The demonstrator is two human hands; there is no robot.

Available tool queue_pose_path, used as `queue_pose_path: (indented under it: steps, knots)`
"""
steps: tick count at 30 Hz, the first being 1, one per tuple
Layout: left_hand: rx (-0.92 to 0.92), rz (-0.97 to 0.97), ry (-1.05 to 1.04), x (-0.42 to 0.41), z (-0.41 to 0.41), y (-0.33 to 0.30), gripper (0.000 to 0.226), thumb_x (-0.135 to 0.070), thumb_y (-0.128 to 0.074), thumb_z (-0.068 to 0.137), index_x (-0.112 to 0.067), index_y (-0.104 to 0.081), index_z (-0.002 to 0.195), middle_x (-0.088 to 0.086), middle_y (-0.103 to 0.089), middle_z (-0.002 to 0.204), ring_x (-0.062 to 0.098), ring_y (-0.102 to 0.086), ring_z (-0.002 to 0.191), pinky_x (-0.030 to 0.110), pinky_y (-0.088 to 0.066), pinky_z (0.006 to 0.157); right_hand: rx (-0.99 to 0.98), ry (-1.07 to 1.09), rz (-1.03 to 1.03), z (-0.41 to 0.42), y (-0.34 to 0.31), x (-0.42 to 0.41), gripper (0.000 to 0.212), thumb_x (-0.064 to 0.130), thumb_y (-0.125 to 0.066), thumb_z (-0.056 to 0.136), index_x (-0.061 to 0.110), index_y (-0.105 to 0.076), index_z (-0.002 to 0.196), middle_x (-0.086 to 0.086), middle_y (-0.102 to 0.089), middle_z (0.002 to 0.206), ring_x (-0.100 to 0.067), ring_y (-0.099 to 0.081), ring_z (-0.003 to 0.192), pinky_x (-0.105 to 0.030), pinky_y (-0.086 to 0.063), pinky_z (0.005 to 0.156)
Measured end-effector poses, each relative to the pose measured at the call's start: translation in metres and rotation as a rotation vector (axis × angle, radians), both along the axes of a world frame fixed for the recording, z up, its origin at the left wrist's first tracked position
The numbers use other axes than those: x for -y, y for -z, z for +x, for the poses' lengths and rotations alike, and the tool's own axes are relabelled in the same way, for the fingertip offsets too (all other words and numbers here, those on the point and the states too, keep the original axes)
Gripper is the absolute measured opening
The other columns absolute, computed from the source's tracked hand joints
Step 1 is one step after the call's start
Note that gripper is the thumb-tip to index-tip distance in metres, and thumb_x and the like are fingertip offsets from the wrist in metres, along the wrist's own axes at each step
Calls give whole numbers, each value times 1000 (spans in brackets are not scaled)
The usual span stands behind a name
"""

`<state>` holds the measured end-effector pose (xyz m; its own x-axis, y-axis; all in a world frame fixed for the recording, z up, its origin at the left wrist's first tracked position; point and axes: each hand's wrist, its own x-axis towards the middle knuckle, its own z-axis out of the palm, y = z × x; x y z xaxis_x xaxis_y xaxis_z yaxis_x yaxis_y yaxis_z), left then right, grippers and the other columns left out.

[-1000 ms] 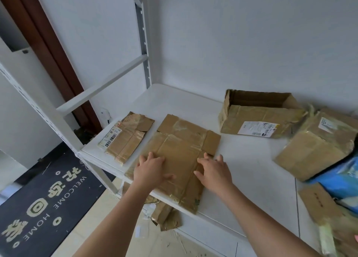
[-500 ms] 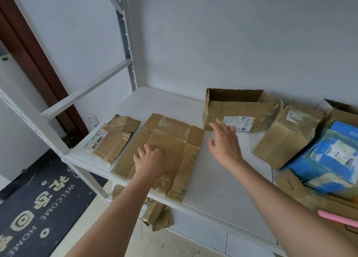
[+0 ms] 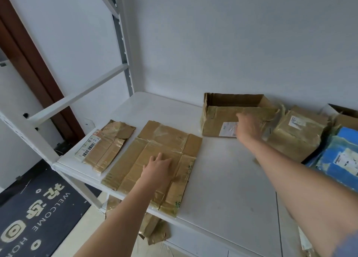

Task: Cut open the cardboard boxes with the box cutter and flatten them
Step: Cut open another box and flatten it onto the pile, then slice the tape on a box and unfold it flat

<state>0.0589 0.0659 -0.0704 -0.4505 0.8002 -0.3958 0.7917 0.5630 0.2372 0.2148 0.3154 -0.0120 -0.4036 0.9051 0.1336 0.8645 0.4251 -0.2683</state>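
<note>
Head view looks down on a white shelf [image 3: 222, 179] against a white wall. Flattened on it near the front edge lies a large taped cardboard box [image 3: 155, 159], with the left hand [image 3: 157, 168] pressing flat on it, fingers straight. At the back stands an open-topped box [image 3: 219, 117]; the right hand [image 3: 249, 125] reaches its front wall, fingers touching, grasp unclear. A smaller flattened box [image 3: 104, 146] lies leftmost. No cutter shows.
</note>
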Motion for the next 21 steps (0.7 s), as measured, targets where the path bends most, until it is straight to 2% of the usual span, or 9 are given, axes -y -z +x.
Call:
queue_pose_path:
  steps: [2, 7, 9, 11, 13, 15, 17, 19, 21]
  knots:
    - [5, -13, -8, 0, 1, 3, 72, -29, -58, 95, -26, -19, 156, 9, -5, 164, 36, -8, 149, 56, -24, 117, -80, 44, 36, 3, 5, 1, 34, 3, -50, 99, 6, -54, 132, -15, -49, 137, -31, -52, 121, -37, -46, 91]
    - [28, -50, -21, 0, 1, 5, 78, -24, -59, 94, -28, -13, 157, 7, 3, 165, 37, 0, 150, 59, -20, 118, 19, -70, 202, 2, -11, -1, 83, -9, -61, 86, 22, -24, 154, -10, -22, 159, -33, -43, 129, -37, -54, 76]
    - [32, -33, -34, -2, -4, 6, 79, -23, -60, 93, -29, -14, 157, 7, 3, 165, 37, 0, 150, 59, -20, 118, 75, -85, 182, -1, -13, -7, 65, -5, -57, 91, 15, -36, 149, -14, -36, 150, -32, -50, 123, -39, -55, 81]
    - [31, -2, -51, -2, -4, 10, 78, -20, -60, 92, -29, -16, 156, 6, 2, 165, 36, 1, 150, 60, -19, 118, 56, -53, 199, -2, -14, -5, 22, 3, -49, 97, 4, -56, 118, -17, -54, 122, -33, -57, 103, -46, -55, 81]
    - [41, 51, -85, 0, -2, 16, 77, -18, -60, 92, -30, -20, 156, 5, 1, 165, 34, 3, 151, 61, -15, 118, 15, -73, 208, -2, -18, 3, 15, 9, -42, 98, 3, -56, 101, -18, -56, 109, -36, -57, 95, -50, -51, 79]
    - [88, 111, -130, 2, -2, 19, 75, -18, -63, 90, -30, -27, 154, 3, -3, 165, 32, 2, 151, 62, -9, 118, 6, -149, 284, -4, -28, 17, 13, 5, -47, 97, 1, -58, 102, -20, -55, 111, -38, -55, 97, -46, -47, 77]
    - [182, 164, -160, 4, -7, 18, 71, -17, -69, 86, -27, -39, 150, 4, -14, 163, 33, -11, 150, 60, -13, 119, -111, -178, 361, -4, -45, 34, 11, 2, -52, 97, 2, -62, 101, -16, -59, 107, -31, -56, 93, -34, -40, 68]
    - [334, 275, -208, 6, -13, 13, 63, -14, -73, 84, -18, -50, 143, 9, -37, 154, 30, -40, 138, 47, -34, 114, -254, -211, 362, 0, -61, 56, 8, 4, -55, 98, 4, -63, 98, -11, -64, 99, -23, -61, 89, -27, -39, 64]
    - [476, 416, -316, 11, -16, -3, 51, -18, -71, 89, -15, -55, 138, 8, -59, 136, 20, -61, 113, 24, -50, 89, -436, -254, 214, 9, -73, 77, 8, 9, -58, 98, 8, -59, 90, -3, -63, 86, -14, -61, 78, -19, -41, 61]
